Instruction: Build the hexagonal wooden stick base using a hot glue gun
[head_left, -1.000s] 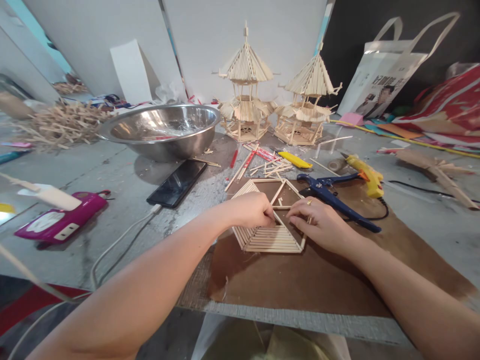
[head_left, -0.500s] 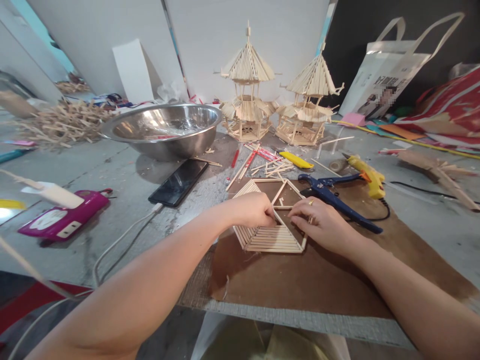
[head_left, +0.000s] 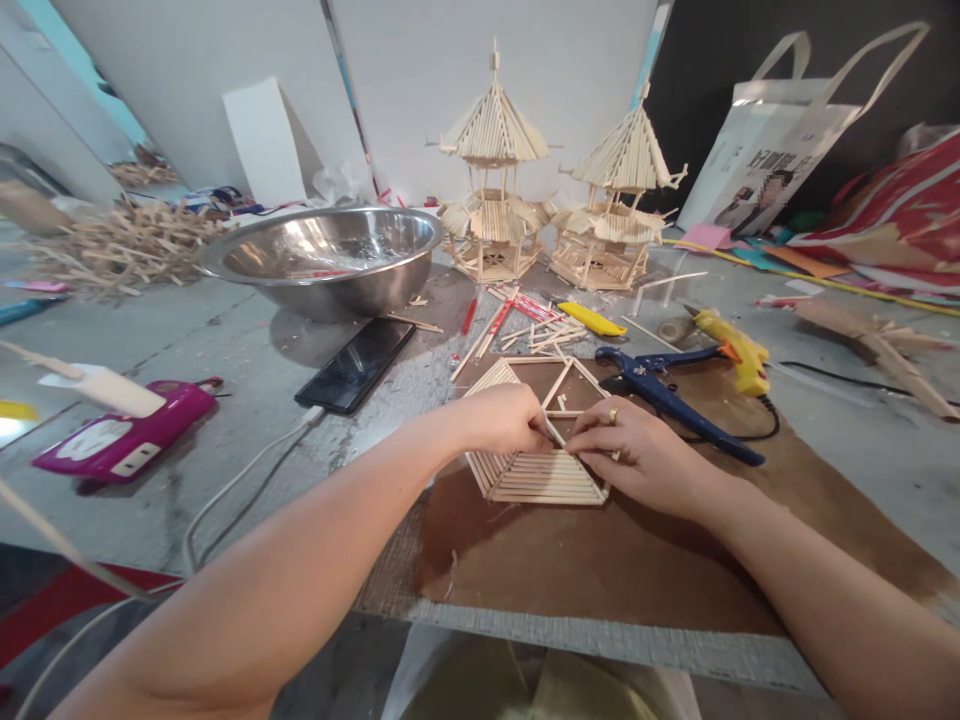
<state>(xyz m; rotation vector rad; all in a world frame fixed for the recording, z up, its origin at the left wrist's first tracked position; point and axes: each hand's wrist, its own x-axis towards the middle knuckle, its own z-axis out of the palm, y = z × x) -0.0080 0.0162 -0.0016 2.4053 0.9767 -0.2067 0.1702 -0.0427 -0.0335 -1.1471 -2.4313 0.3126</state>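
A six-sided frame of thin wooden sticks (head_left: 551, 485) lies flat, its near and left sections filled with rows of sticks. The far and right sections are open. Over its centre is my left hand (head_left: 510, 418), fingers curled and closed; what they pinch is hidden. My right hand (head_left: 637, 445), with a ring, reaches across the frame's right side. Its fingertips press together at the end of the filled near rows, close to the left fingers; anything between them is too small to make out. Beneath the frame is a brown board (head_left: 517, 570).
Behind stand two stick pagodas (head_left: 498, 130) (head_left: 622, 160). Blue cutters (head_left: 660, 390), a yellow glue gun (head_left: 739, 350) and a yellow utility knife (head_left: 592, 319) lie to the right and beyond. Leftward are a phone (head_left: 356, 365), steel bowl (head_left: 337, 285) and purple power strip (head_left: 142, 435).
My right hand has moved slightly left, its fingertips coming together at the near rows beside my left fingers. My left hand stays in place over the frame.
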